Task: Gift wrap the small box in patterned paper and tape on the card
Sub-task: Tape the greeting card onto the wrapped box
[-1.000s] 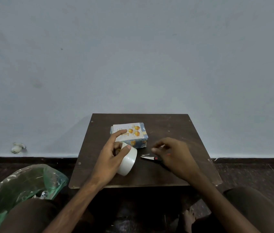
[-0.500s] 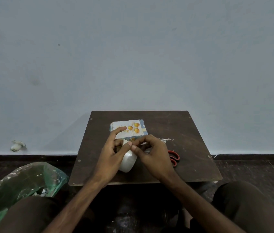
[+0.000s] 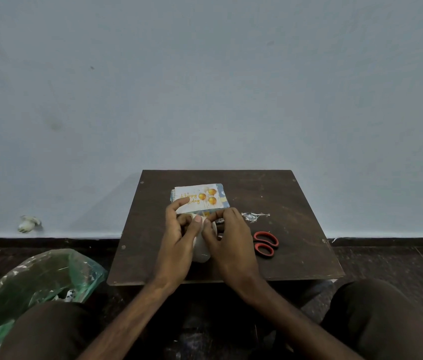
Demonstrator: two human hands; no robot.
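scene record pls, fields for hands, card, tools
left hand: grips tape roll, index finger on card
right hand: pinches at the tape roll's top
card: flat on wrapped box, balloons up
scissors: on table, right of the hands
tape scrap: crumpled, on table beyond scissors
green bag: on floor, left of table

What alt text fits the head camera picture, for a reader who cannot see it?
Two hands meet at a white tape roll over a dark table: the left hand grips it, with the forefinger on a birthday card lying on the wrapped box, and the right hand pinches at its top. Red-handled scissors lie to the right.
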